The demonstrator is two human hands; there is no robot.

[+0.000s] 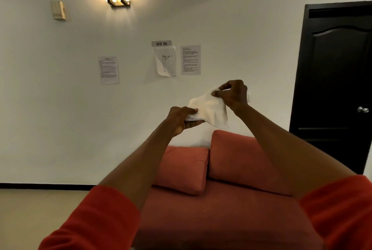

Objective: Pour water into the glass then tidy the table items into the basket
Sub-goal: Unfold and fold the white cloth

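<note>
A white cloth (209, 108) is held up in the air between both hands, above the orange sofa (221, 199). One corner is pinched by the fingers of the left hand (181, 117), and the opposite edge by the thumb and fingers of the right hand (233, 93). The cloth seems light, soft and limp; it is best taken at the corners. No table, glass or basket is seen.

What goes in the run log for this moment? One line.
left hand: pinches white cloth | right hand: pinches it | cloth: held up | glass, basket: not in view
</note>
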